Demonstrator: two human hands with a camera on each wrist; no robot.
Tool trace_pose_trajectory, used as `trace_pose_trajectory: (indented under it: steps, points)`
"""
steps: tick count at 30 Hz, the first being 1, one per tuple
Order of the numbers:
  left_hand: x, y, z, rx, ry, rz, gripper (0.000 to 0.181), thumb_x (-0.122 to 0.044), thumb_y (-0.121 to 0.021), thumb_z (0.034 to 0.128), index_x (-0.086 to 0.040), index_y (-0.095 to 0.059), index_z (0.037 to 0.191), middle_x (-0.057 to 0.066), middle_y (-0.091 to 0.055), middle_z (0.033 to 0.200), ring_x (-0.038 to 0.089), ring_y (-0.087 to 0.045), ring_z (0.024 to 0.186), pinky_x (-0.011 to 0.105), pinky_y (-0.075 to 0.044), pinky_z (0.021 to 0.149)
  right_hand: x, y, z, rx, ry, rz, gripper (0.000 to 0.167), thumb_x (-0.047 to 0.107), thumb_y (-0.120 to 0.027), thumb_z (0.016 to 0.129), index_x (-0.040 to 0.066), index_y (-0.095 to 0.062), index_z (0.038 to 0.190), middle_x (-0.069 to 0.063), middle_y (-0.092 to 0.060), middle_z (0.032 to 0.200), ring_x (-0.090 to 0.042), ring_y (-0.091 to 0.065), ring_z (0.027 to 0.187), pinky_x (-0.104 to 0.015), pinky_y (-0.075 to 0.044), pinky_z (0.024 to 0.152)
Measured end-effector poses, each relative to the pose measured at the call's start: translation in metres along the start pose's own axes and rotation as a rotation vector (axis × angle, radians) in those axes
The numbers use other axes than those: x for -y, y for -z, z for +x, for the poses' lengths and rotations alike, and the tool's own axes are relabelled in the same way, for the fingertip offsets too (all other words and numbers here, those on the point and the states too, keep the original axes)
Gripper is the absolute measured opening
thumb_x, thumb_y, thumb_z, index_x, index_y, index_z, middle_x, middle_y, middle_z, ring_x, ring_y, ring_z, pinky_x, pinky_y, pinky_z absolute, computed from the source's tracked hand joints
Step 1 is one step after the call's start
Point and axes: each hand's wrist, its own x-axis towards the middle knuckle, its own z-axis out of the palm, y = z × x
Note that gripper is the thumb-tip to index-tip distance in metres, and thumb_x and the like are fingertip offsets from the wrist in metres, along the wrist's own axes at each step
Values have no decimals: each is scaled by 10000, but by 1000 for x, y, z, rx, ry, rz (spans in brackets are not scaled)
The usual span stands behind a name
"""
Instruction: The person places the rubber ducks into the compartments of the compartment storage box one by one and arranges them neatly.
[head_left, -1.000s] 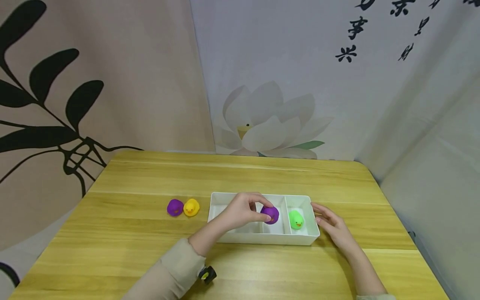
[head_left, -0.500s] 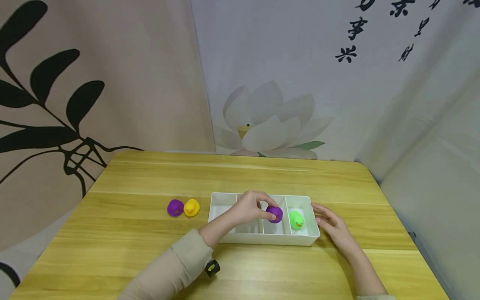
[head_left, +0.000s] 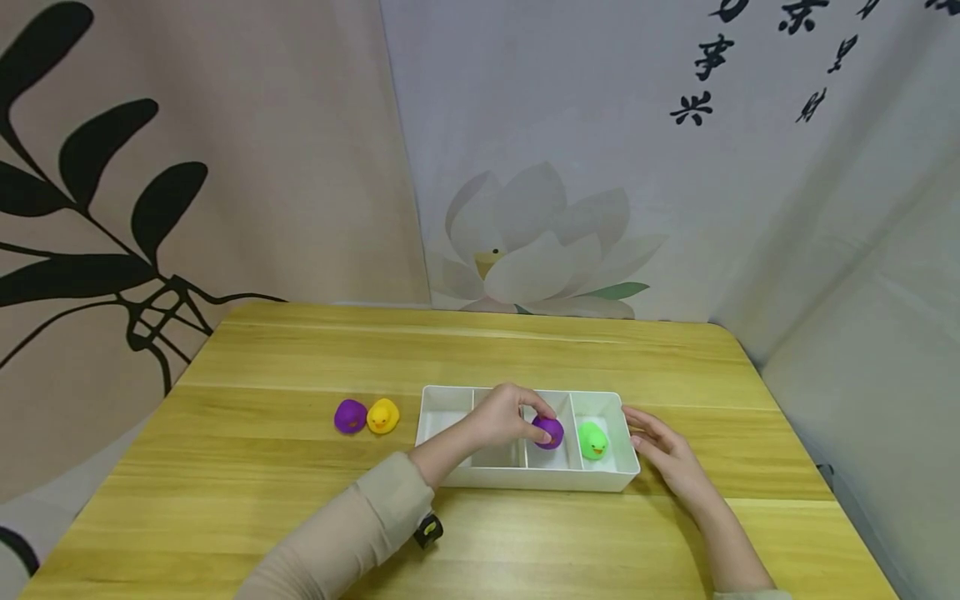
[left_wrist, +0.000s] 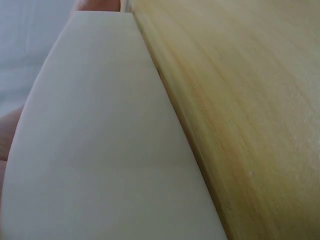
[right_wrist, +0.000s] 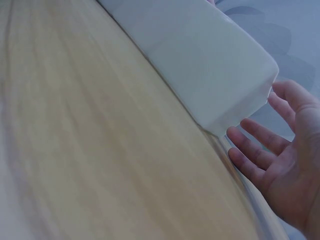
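Pinching with the left hand (head_left: pixel 501 417), holding the right hand (head_left: pixel 666 450) relaxed.
Stretches the left forearm (head_left: pixel 345 533), sleeved partway to the wrist (head_left: pixel 453 442), up and rightward from the head view's lower edge, bending thumb (head_left: pixel 536 433) and left fingers (head_left: pixel 537 402) toward each other. Angles the right forearm (head_left: pixel 726 537), mostly bare, up and leftward, with right fingers (right_wrist: pixel 250 148) gently extended and slightly apart.

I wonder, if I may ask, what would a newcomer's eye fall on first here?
Probably the purple toy that the left hand pinches at the third compartment from the left of the white tray. Next comes the bright green duck in the tray's right-end compartment. A second purple toy and a yellow duck sit side by side on the table, left of the tray.
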Motion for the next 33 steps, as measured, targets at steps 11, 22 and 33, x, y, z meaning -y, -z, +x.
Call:
trace_pose_trajectory:
  steps: [11,22,33]
  points:
    - [3,-4,4,17,2,114,235,-126,-849,717,-142,-767,937,-52,-706,995,125,-609,1023,301,-432,925,0,1,-1,-5,-26,-17,415,71,-501,998,-54,-426,1386,-82,-514,1364,-68,-568,1098,-204,-460,881]
    - [1,-9,7,26,66,164,232,-103,-860,686,-157,-767,891,-84,-698,942,122,-592,991,274,-438,863,-2,1,-1,3,-16,-1,415,62,-497,998,-62,-420,1386,-180,-481,1380,-79,-572,1098,-213,-464,883]
    - [-3,-8,9,63,80,249,222,-106,-858,687,-170,-753,872,-103,-684,879,108,-592,921,258,-442,810,1,1,0,-6,-30,-19,418,75,-500,999,-55,-423,1388,-234,-456,1384,-71,-570,1092,-204,-459,881]
